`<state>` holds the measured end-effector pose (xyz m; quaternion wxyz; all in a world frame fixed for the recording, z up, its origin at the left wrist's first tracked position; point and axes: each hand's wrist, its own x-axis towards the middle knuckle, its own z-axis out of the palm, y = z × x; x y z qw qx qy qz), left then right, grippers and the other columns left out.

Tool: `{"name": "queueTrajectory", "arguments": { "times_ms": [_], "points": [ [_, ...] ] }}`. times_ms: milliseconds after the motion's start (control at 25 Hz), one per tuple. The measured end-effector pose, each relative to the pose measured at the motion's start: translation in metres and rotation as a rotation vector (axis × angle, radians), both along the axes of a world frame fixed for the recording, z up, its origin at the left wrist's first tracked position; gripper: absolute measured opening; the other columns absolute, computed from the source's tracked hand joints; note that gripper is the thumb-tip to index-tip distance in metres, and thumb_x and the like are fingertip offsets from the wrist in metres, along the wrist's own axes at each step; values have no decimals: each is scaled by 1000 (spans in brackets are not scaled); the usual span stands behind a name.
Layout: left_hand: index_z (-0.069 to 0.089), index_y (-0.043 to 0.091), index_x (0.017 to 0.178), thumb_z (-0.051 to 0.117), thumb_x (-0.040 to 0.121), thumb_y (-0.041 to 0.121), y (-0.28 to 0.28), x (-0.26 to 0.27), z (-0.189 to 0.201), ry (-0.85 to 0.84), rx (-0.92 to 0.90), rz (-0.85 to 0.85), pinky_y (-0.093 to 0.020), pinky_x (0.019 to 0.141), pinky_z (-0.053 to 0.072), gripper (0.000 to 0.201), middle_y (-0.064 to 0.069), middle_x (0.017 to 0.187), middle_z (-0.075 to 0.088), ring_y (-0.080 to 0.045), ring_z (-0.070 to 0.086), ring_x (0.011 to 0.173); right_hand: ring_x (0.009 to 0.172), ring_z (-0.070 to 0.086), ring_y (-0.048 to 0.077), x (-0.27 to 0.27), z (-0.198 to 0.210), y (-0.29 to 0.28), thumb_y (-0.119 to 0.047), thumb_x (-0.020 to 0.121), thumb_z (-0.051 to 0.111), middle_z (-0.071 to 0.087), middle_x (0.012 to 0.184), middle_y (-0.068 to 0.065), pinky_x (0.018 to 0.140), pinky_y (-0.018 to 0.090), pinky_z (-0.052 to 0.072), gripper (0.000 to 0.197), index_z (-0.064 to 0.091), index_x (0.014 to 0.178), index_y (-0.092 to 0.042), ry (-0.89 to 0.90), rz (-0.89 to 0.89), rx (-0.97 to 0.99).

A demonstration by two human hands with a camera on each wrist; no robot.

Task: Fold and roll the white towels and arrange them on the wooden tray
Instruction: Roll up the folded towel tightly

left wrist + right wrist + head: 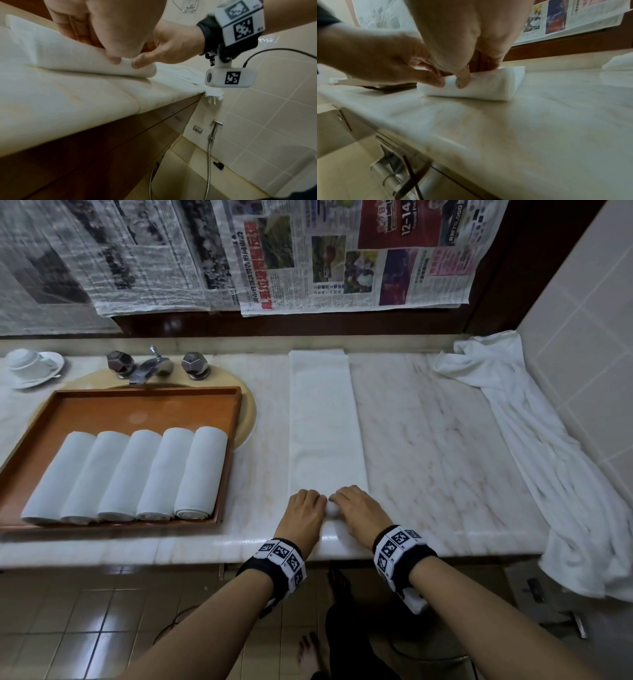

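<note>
A long folded white towel [325,419] lies on the marble counter [428,440], running away from me. Its near end is curled into a small roll [488,88]. My left hand [306,506] and right hand [356,506] sit side by side on that roll, thumbs in front and fingers curled over the top, gripping it. The wrist views show both thumbs [115,60] [462,82] pressed into the cloth. The wooden tray [137,402] on the left holds several rolled white towels [126,474] in a row along its near side.
A loose white towel [534,440] is draped along the counter's right side and over its front edge, beside the tiled wall. Behind the tray are a faucet [147,368] and an upturned cup on a saucer [30,364]. Newspaper covers the wall behind.
</note>
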<state>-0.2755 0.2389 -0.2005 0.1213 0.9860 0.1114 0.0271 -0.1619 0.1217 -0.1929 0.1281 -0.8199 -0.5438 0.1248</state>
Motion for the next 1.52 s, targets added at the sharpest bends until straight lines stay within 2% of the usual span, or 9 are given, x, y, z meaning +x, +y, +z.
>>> {"name": "queueTrajectory", "arguments": {
  "times_ms": [200,320,560,800,920,1040,1160,1280,1520],
  "points": [
    [65,9,89,65,53,4,0,-9,-6,121,53,-57,-32,64,52,36,-6,82,59,-23,57,71,111,50,22,-1,-1,-4,5,87,49,57,118,5,92,31,40,44,54,127,-13,112,1,-27],
    [64,7,90,47,67,6,1,-6,-4,123,49,-9,-33,64,51,28,-8,84,59,-26,57,74,93,60,30,-10,-6,-4,9,64,70,63,100,10,82,39,51,49,65,110,-6,-49,12,112],
    [49,10,126,35,95,5,6,16,11,219,85,69,-34,97,34,34,-8,126,46,-27,40,119,109,54,31,-38,-31,-12,-10,68,75,55,121,13,102,45,45,69,51,131,0,-216,-29,33],
    [62,2,107,30,70,-1,-3,0,1,-121,-85,80,-36,81,53,49,-11,97,60,-26,55,91,103,57,29,-4,-9,7,2,75,61,60,112,10,98,37,44,48,58,122,-6,-114,8,27],
    [51,3,116,53,66,-5,-3,-16,-15,-144,-151,15,-36,89,46,51,-13,101,58,-25,45,95,112,49,27,3,-7,4,-2,87,55,55,123,9,102,33,34,48,50,134,-9,-20,85,-68],
    [51,3,114,42,72,3,-2,-16,-22,-126,-154,-16,-33,90,38,43,-12,99,59,-25,44,94,109,53,32,-7,-10,-5,2,78,62,57,119,16,101,40,43,53,53,130,-1,-79,72,-7],
    [61,5,101,48,65,-1,11,-2,-22,-73,-196,34,-34,80,44,39,-8,91,59,-22,44,87,101,50,25,-17,-18,-8,4,63,64,63,107,14,91,36,53,52,63,115,0,-187,27,150],
    [64,4,102,46,67,-2,13,7,-17,-41,-181,64,-42,79,50,40,-11,96,59,-29,52,89,92,53,22,-11,-17,-2,-7,74,44,64,99,7,85,33,54,39,66,106,-6,-183,-13,213],
    [61,1,114,64,58,-15,-1,-10,-25,-175,-206,55,-32,86,49,58,-14,106,57,-23,42,100,110,48,25,-3,-9,11,4,79,54,55,116,7,98,32,38,43,57,120,-9,17,-57,-35]
  ]
}}
